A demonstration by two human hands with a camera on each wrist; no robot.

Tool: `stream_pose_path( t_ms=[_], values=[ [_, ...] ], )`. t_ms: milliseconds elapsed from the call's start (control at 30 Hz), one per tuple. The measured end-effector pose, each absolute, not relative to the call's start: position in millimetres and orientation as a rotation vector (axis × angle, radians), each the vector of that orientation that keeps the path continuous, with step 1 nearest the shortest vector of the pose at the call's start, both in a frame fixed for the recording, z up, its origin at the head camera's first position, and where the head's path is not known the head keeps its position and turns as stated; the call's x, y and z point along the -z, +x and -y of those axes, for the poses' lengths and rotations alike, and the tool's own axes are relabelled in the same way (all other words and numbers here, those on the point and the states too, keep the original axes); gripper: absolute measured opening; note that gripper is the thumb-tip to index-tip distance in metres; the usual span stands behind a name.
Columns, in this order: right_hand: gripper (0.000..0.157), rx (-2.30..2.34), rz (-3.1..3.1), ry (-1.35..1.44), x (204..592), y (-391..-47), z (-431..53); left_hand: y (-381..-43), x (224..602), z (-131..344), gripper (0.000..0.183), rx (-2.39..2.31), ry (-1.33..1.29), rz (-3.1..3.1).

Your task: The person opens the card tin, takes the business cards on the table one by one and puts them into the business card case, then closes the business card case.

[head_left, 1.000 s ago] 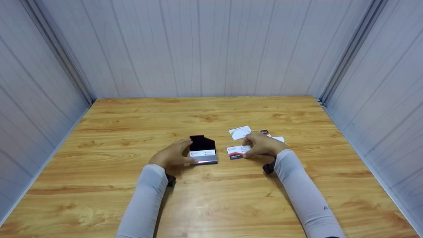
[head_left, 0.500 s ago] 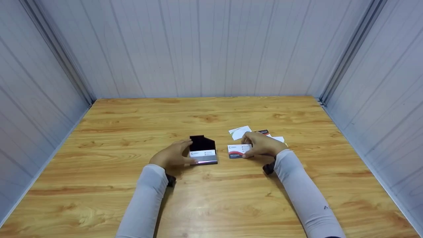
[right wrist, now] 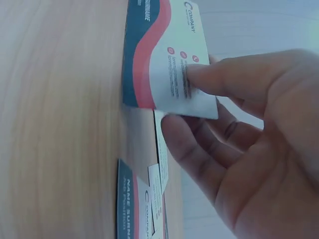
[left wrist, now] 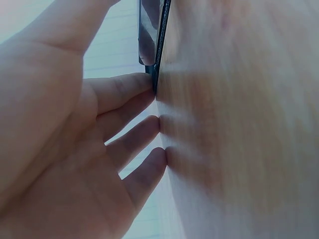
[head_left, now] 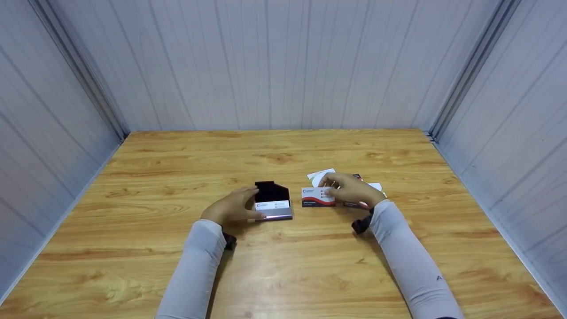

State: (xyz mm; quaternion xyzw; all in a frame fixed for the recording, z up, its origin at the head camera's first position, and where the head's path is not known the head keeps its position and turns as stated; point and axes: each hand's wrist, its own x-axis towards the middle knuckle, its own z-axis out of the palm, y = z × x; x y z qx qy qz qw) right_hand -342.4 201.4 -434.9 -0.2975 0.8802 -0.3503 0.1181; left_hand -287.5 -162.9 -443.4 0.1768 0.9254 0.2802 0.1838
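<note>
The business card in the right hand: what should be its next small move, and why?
Probably carry the business card left toward the open card holder: the right hand pinches it, the left hand holds the holder, and another card sits inside.

left fingers [left wrist: 145,174] fan apart, while right fingers [right wrist: 187,149] pinch against their thumb [right wrist: 229,75].

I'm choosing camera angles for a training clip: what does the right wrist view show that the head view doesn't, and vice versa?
Only the right wrist view: legible "COMPANY" lettering on the held card. Only the head view: the left hand holding the card holder. Both: the right hand pinching that card, other cards and the table.
</note>
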Motion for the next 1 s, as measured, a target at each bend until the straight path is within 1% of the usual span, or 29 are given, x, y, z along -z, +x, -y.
stream_pose_path(
  t_ms=[133, 400, 567, 767, 1000],
  values=[
    [0.016, 1.072, -2.567, -0.874, 435, -343, -201, -287, 443, 163, 0.09, -0.783, 0.503, -2.612],
    [0.03, 1.144, -2.565, -0.878, 433, -343, -194, -287, 443, 163, 0.09, -0.808, 0.522, -2.61],
    [0.029, 1.173, -2.582, -0.877, 433, -342, -186, -289, 444, 163, 0.091, -0.804, 0.531, -2.62],
    [0.026, 1.196, -2.611, -0.958, 435, -343, -173, -290, 445, 164, 0.091, -0.788, 0.547, -2.623],
    [0.026, 1.212, -2.633, -0.994, 440, -342, -158, -290, 445, 163, 0.091, -0.787, 0.54, -2.629]
  ],
)
